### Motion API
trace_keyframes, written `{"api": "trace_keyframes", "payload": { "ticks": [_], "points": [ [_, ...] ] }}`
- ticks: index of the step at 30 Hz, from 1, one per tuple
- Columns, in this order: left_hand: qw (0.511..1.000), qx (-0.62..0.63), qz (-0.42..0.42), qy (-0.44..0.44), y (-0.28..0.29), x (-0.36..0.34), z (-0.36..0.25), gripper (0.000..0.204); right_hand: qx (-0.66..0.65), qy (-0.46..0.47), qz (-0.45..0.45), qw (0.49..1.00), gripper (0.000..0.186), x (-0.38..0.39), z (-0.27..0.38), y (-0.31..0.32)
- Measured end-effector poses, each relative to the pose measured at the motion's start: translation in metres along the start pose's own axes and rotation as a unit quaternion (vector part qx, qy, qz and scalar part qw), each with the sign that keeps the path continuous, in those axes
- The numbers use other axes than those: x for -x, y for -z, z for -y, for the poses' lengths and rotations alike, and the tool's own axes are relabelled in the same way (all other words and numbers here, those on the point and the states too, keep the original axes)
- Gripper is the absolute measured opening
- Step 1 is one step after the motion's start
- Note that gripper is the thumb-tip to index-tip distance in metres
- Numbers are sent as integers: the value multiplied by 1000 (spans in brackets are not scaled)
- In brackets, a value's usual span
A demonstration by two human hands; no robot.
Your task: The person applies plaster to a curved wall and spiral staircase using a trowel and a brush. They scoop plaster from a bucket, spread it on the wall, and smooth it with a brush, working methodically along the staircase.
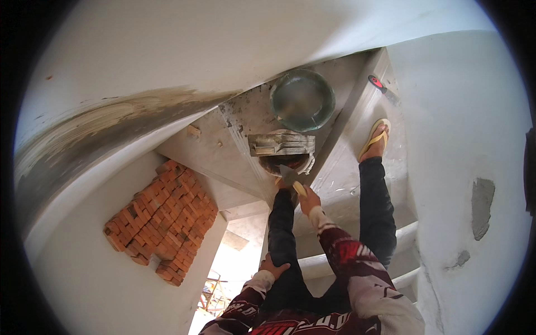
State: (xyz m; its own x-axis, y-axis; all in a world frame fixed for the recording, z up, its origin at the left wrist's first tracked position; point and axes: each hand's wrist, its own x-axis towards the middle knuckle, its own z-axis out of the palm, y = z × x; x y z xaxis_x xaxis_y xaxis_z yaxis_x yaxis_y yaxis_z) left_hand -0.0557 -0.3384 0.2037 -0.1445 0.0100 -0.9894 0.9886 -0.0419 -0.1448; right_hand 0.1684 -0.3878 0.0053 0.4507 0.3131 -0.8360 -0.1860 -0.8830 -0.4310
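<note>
My right hand (309, 200) is closed around the pale yellow handle of a trowel (288, 175). Its grey blade points into a mortar-crusted bucket (309, 166) that stands by my left foot. Across the far side of that bucket lies a thick, mortar-caked grey piece (282, 143), perhaps a float; its exact kind is unclear. My left hand (274, 267) rests on my left leg near the knee, fingers stretched and holding nothing. Just beyond the bucket sits a round green basin (303, 100) with cloudy water in it.
A scraper with a red and black handle (377, 84) lies on the step beyond my right foot (375, 142). Stacked red bricks (164, 220) stand lower down at left. A curved white wall (167, 50) with a wet smeared band rises ahead. Stair steps (312, 265) descend behind me.
</note>
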Motion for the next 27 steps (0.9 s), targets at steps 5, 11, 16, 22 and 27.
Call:
{"api": "trace_keyframes", "payload": {
  "ticks": [5, 11, 16, 22, 27],
  "points": [
    [999, 37, -18, -33, -16, -14, 24, 113, 93, -93, 78, 988, 53, -74, 44, -4],
    [999, 39, -21, -1, -18, -3, 14, 108, 90, 122, -296, 943, 74, -122, 108, 47],
    [996, 48, -67, -18, -30, -8, 14, 99, 57, 147, -194, 968, 53, -192, 168, 108],
    [985, 75, -136, -76, -40, -9, 0, 88, -95, 181, -146, 968, 23, -225, 163, 116],
    [960, 161, -163, -161, -34, -13, -19, 73, -101, 214, -68, 969, 29, -173, 192, 150]
  ]
}}
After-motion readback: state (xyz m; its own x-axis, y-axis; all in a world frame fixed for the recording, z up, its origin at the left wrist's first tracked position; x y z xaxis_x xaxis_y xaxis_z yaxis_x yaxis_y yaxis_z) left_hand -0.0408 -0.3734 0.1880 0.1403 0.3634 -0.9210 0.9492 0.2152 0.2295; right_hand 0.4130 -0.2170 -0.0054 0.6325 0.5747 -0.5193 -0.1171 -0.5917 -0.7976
